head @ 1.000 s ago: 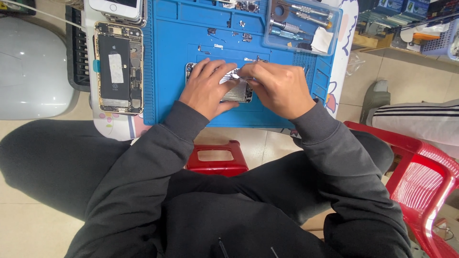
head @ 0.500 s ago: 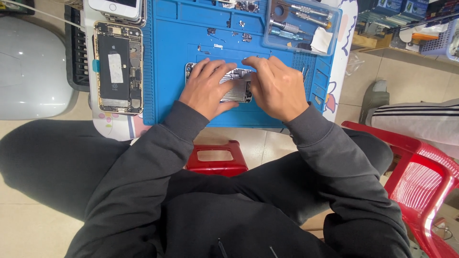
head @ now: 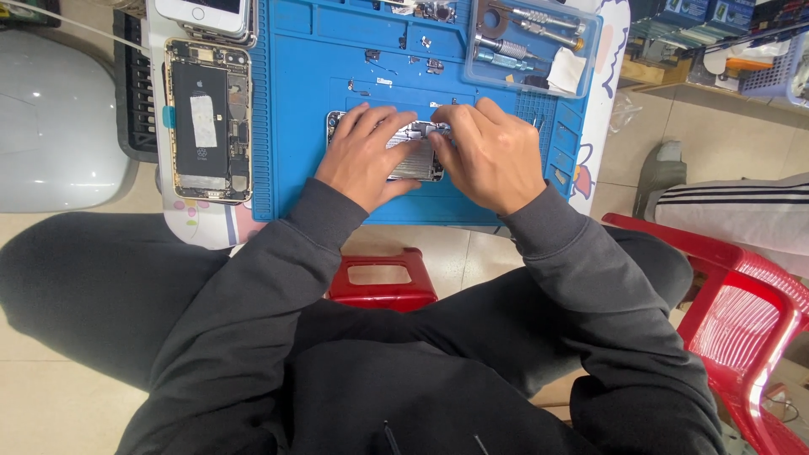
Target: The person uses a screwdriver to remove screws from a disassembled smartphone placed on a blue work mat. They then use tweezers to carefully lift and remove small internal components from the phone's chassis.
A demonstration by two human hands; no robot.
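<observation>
Opened silver metal phone back (head: 410,158) flat on blue silicone repair mat (head: 303,109), long axis left-right. Left hand (head: 364,157) pressing down; right hand (head: 487,156) pinching its right end, equally near.

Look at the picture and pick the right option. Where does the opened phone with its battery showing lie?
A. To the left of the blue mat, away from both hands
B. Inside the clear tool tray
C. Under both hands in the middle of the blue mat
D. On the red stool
A: the opened phone lies left of the blue mat, apart from the left hand and the right hand, which rest on a silver phone part.
</observation>
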